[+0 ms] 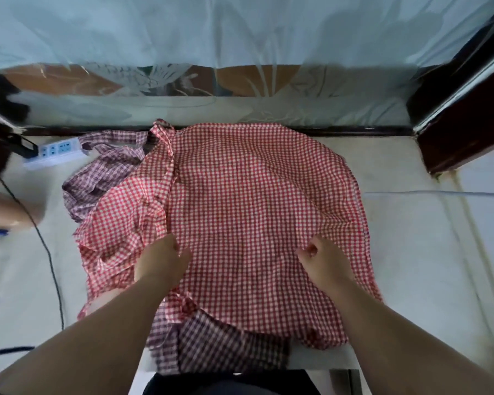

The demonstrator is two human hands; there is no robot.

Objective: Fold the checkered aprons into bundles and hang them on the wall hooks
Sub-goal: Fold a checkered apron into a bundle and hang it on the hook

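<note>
Purple apron [226,346] lies nearest, partly under the red apron [254,195] spread on the table [411,252]. Left hand [161,260] and right hand [322,258] pinch the red cloth with curled fingers [171,242]. It seems best to pull out the wrinkles before folding evenly.

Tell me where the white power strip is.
The power strip lies upper left in the head view, beside the purple checkered apron, near the base of the glass panel.

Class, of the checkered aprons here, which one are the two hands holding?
The red-and-white apron, spread on top: the left hand and right hand both pinch its cloth. The purple-checked cloth only peeks out from beneath it.
</note>
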